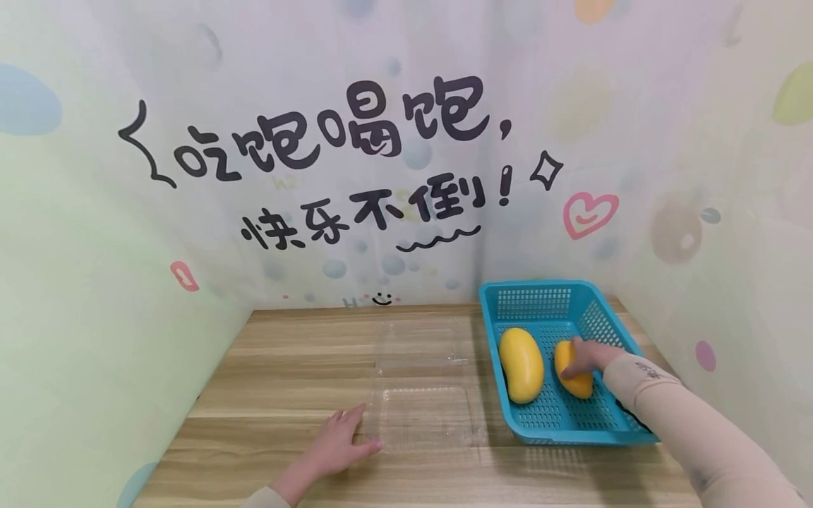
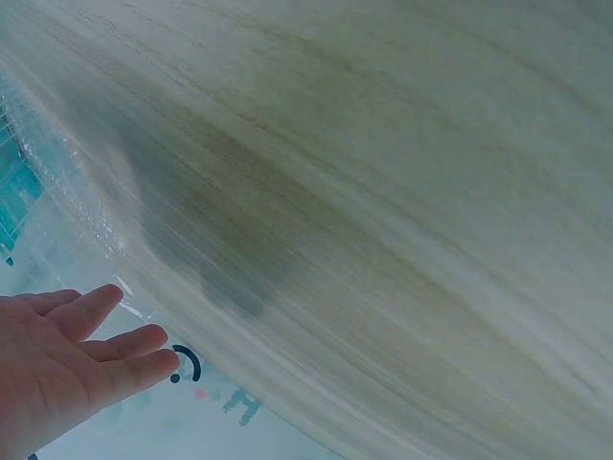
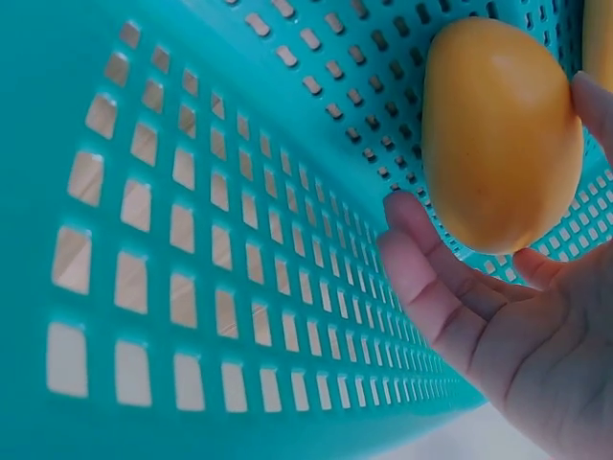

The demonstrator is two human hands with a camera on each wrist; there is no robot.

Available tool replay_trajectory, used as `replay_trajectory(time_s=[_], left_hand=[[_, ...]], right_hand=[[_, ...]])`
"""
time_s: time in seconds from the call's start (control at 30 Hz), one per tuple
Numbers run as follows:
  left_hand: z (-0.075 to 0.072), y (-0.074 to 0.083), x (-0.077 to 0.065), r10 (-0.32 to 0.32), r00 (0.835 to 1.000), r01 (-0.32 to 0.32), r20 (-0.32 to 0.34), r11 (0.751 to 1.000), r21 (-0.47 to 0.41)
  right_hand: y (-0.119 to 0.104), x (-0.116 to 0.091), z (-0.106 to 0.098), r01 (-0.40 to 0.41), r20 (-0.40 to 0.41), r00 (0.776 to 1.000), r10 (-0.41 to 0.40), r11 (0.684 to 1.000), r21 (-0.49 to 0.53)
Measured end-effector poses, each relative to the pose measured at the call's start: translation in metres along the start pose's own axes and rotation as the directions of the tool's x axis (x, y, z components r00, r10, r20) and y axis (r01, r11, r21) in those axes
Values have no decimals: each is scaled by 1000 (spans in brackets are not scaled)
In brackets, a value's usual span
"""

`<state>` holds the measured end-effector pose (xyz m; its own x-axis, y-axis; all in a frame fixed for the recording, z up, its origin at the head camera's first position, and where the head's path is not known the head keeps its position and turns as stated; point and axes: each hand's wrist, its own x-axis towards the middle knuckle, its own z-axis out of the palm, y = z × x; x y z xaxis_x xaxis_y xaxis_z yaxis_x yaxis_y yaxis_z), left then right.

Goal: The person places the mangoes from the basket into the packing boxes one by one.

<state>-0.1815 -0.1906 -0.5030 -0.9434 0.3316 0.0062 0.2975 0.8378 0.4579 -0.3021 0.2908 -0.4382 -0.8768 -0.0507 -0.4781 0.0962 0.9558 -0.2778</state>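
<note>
In the head view my right hand [image 1: 591,356] reaches into a blue-green plastic basket [image 1: 540,432] and grips the smaller, orange-yellow mango [image 1: 579,386]. The right wrist view shows the thumb at one side of this mango [image 3: 503,134] and a fingertip at its end; other fingers extend beside it. A larger yellow mango [image 1: 522,365] lies to the left in the same basket. My left hand [image 1: 333,444] rests low over the table with fingers spread, beside a clear plastic clamshell box [image 1: 424,416] that lies unfolded. Nothing is held in the left hand [image 2: 77,369].
The wood-grain table [image 1: 273,381] carries the box in the middle and the basket at the right. A patterned curtain [image 1: 305,56] with black lettering stands behind and along both sides. The basket's perforated wall [image 3: 206,220] rises close to the right hand.
</note>
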Motion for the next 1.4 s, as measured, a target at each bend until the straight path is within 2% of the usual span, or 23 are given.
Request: replay_trajectory(time_s=[0.33,0.6,0.83,1.1,1.4], left_hand=[[1,-1,1,10,1000,-10,2,1000,10],[2,1,0,-8,1000,8,-4,1000,-31],[2,1,1,17,1000,-17,-15,999,-42],[2,1,2,8,1000,-8,-7,999,-41],[2,2,2,17,1000,-17,-6,999,-43]], right_hand=[[-1,7,5,38,23,999,-40,997,63],[2,14,9,69,14,997,-70,995,70],[3,19,13,41,33,999,-43,998,45],[-2,18,13,2,43,999,-3,1000,24],[-1,20,13,6,43,999,-7,1000,16]])
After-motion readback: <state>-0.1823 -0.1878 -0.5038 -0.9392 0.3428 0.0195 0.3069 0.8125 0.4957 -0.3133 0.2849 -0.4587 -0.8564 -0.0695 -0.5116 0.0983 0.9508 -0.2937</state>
